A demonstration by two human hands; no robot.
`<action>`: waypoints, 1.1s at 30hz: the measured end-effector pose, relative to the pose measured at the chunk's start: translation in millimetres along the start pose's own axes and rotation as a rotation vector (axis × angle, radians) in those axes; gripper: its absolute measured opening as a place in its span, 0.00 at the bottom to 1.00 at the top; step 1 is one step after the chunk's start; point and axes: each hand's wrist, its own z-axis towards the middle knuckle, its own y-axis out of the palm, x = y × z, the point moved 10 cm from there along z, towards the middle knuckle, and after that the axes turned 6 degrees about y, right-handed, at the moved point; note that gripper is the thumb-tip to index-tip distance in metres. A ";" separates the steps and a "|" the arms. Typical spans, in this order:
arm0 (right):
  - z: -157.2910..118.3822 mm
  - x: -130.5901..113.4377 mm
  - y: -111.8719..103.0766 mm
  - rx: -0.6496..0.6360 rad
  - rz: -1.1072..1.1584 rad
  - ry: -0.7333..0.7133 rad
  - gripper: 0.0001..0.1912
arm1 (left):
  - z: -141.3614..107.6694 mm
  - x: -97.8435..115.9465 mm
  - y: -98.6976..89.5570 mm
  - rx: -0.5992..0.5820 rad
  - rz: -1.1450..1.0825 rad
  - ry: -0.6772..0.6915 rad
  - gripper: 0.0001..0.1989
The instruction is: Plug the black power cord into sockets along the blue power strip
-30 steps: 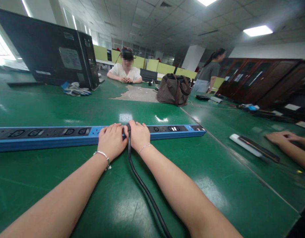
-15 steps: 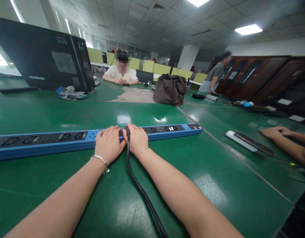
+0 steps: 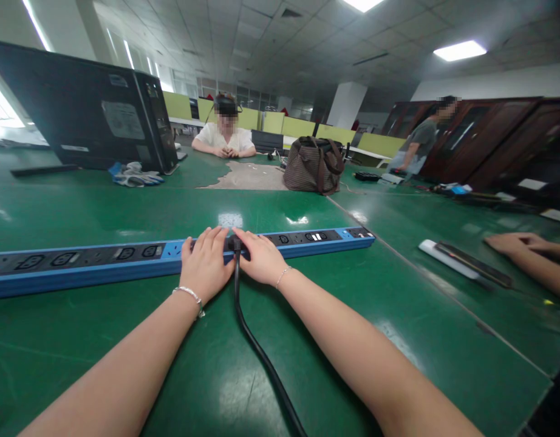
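A long blue power strip (image 3: 170, 266) with a row of black sockets lies across the green table in front of me. My left hand (image 3: 207, 262) rests over the strip just left of the middle, fingers bent over its top and thumb towards the plug. Between both hands a black plug (image 3: 236, 244) stands on the strip; its contact with the socket is hidden. My right hand (image 3: 262, 258) has its index finger and thumb around the plug's right side. From the plug a thick black cable (image 3: 257, 349) runs down towards me between my forearms.
A black computer case (image 3: 102, 115) and gloves (image 3: 135, 174) are at the back left. A brown bag (image 3: 313, 164) stands farther back. White and dark bars (image 3: 471, 264) lie at right, near another person's hands (image 3: 512, 244). One person sits opposite; another stands back right.
My right hand has shifted slightly right and its grip looks looser, so more of the plug shows. My left hand stays on the strip. The standing person has moved right.
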 end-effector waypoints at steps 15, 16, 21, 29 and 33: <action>-34.9 29.0 -9.6 0.125 -0.199 -0.026 0.30 | 13.1 24.4 -4.9 -0.041 -0.056 0.142 0.18; -34.7 28.9 -9.2 0.136 -0.195 -0.019 0.29 | 13.6 23.9 -4.9 -0.040 -0.055 0.132 0.18; -31.3 29.6 -9.4 0.154 -0.164 -0.015 0.28 | 11.6 26.7 -5.6 -0.019 -0.069 0.165 0.19; -27.9 33.3 -11.7 0.167 -0.146 -0.027 0.26 | 12.8 26.2 -6.1 -0.014 -0.049 0.166 0.19; -28.2 33.2 -13.1 0.179 -0.137 -0.024 0.26 | 13.4 25.7 -4.1 -0.035 -0.060 0.163 0.19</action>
